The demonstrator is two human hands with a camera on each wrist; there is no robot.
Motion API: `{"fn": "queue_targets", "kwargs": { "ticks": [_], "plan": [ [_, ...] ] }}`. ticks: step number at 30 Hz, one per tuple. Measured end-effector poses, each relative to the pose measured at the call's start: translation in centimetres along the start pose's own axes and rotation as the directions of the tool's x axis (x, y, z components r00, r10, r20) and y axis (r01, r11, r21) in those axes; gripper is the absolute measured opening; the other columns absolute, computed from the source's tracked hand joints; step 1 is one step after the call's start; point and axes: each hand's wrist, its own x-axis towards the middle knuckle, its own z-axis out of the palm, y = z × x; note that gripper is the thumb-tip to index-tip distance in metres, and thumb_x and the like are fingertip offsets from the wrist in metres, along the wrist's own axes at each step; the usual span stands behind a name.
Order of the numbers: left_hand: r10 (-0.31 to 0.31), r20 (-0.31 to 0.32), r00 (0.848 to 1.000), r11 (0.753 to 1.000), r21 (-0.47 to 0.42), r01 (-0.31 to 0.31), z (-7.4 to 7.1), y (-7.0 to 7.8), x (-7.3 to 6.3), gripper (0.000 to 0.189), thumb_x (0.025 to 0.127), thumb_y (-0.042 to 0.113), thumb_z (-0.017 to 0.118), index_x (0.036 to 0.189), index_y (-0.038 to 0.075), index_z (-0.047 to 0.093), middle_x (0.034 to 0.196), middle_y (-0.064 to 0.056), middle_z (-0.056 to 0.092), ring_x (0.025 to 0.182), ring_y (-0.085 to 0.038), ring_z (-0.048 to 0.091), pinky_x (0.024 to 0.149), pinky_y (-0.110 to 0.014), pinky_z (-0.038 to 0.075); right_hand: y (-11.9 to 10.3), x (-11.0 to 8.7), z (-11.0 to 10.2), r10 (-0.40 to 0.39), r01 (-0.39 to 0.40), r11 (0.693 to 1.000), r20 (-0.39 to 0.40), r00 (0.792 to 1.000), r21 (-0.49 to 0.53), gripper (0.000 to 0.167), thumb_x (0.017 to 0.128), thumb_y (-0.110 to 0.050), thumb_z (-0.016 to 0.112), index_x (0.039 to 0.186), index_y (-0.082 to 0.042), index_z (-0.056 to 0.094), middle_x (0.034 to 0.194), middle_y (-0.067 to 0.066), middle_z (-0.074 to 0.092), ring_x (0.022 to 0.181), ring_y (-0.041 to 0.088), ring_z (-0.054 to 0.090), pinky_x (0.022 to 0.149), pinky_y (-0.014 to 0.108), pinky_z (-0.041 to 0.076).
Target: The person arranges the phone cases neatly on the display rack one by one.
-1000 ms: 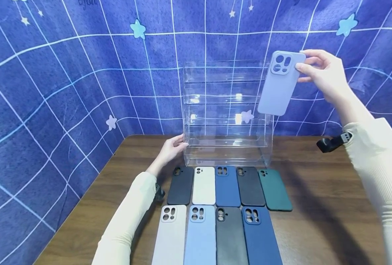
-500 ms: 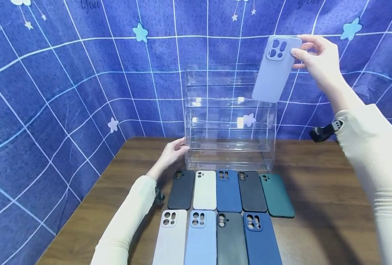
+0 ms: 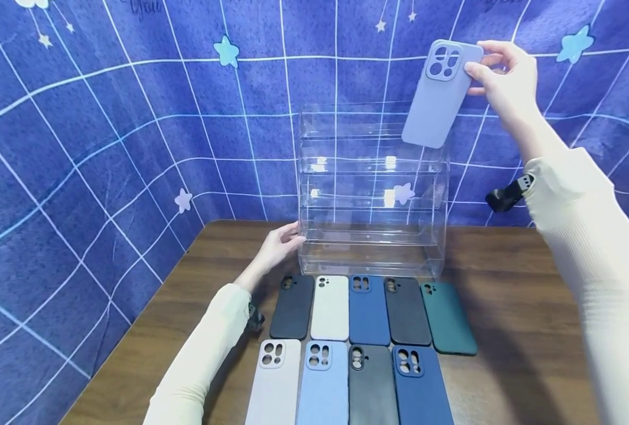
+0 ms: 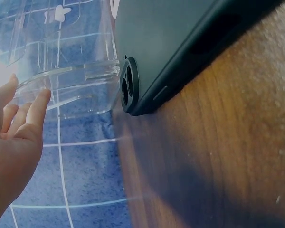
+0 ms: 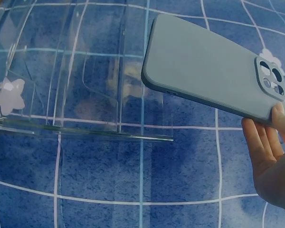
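My right hand (image 3: 511, 77) pinches a light lavender phone case (image 3: 436, 100) by its upper right edge, thumb in front and fingers behind. The case hangs tilted, camera cutout up, its lower end overlapping the top right corner of a clear tiered display stand (image 3: 372, 235) in the head view. In the right wrist view the case (image 5: 204, 66) looks grey-blue, with the stand's tiers (image 5: 99, 95) to its left. Down at the stand's lower left side, my left hand (image 3: 277, 245) touches the clear wall with extended fingers; the left wrist view shows thumb and fingertips (image 4: 43, 97) spread apart there.
Two rows of phone cases lie in front of the stand, among them a black case (image 3: 293, 307), a white case (image 3: 330, 308), a green case (image 3: 449, 319) and a light blue case (image 3: 322, 389). A blue star-patterned cloth (image 3: 240, 136) hangs behind the wooden table (image 3: 527, 283).
My right hand has raised the lavender phone case and moved it slightly left, toward the stand's top. My left hand stays at the stand's side. The head view has shifted a little.
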Motion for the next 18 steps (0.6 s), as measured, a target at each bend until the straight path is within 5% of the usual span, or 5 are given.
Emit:
{"fn": "queue_targets", "kwargs": {
  "ticks": [9, 18],
  "plan": [
    [-0.014, 0.031, 0.999, 1.0, -0.012, 0.015, -0.3, 3.1, -1.4, 0.055, 0.09, 0.009, 0.062, 0.138, -0.007, 0.039, 0.133, -0.029, 0.048, 0.117, -0.038, 0.055, 0.098, -0.038, 0.047, 0.9, 1.9, 1.3, -0.003, 0.001, 0.999, -0.039, 0.999, -0.045, 0.031, 0.077, 0.008, 0.069, 0.104, -0.007, 0.066, 0.081, 0.002, 0.054, 0.058, 0.006, 0.061, 0.051, 0.018, 0.054],
    [-0.029, 0.035, 0.999, 0.999, -0.027, 0.03, -0.2, 3.3, -1.6, 0.055, 0.089, 0.007, 0.063, 0.137, -0.006, 0.04, 0.133, -0.025, 0.051, 0.116, -0.037, 0.056, 0.098, -0.037, 0.048, 1.1, 3.0, 2.6, -0.009, 0.005, 0.998, -0.063, 0.998, -0.068, 0.029, 0.078, 0.008, 0.068, 0.102, -0.008, 0.066, 0.083, 0.001, 0.051, 0.059, 0.004, 0.061, 0.051, 0.016, 0.054]
  ]
}}
